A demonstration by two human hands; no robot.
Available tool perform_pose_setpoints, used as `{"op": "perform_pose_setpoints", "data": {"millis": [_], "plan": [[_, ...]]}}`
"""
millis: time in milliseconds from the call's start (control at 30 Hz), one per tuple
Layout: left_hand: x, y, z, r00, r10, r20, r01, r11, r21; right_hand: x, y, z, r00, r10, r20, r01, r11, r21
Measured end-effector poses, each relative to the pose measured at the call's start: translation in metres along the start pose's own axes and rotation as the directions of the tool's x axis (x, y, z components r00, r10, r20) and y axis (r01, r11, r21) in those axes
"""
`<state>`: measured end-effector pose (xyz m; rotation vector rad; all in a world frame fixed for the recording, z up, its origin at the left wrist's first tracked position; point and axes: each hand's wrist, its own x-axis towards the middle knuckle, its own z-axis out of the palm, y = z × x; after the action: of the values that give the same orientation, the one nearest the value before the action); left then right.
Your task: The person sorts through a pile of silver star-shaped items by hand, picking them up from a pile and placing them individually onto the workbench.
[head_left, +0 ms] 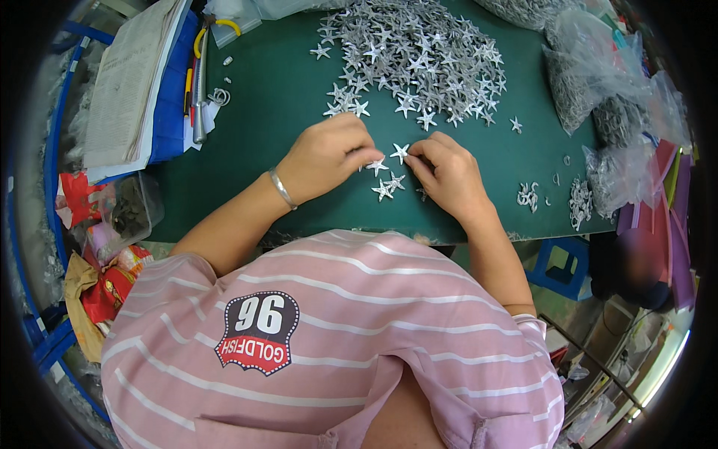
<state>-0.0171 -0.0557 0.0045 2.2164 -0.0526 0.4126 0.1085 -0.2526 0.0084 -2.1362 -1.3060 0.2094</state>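
Between the hands, silver starfish pieces, one in each fingertip pinch.

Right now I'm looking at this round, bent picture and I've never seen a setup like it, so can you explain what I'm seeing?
There is no machine here, just a person's two bare hands. A wide fisheye camera on the person's head looks down, so straight edges bend near the rim. On the green tabletop lies a big heap of silver stars, with plastic bags at the right. The right hand seems to pinch one star by a point. The left hand has its fingertips at another star; whether it is gripped, I can't tell.
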Motion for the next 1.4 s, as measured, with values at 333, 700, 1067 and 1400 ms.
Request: {"op": "perform_pose_setpoints", "data": {"millis": [333, 700, 1067, 1400], "plan": [[-0.006, 0.003, -0.011, 0.984, -0.139, 0.112, 0.121, 0.981, 0.155, -0.008, 0.034, -0.034, 0.948, 0.238, 0.209, -0.223, 0.032, 0.974], [-0.01, 0.007, -0.016, 0.886, -0.379, 0.266, 0.451, 0.577, -0.681, -0.013, 0.01, -0.01, 0.975, 0.223, -0.009, -0.217, 0.957, 0.193], [0.0, 0.01, -0.008, 0.885, -0.375, 0.278, 0.465, 0.756, -0.46, -0.007, -0.006, -0.006, 0.989, 0.129, 0.073, -0.131, 0.991, 0.019], [-0.002, 0.005, 0.005, 0.985, -0.136, 0.107, 0.146, 0.985, -0.092, -0.002, 0.008, -0.006, 0.991, 0.123, -0.052, -0.117, 0.988, 0.103]]}}
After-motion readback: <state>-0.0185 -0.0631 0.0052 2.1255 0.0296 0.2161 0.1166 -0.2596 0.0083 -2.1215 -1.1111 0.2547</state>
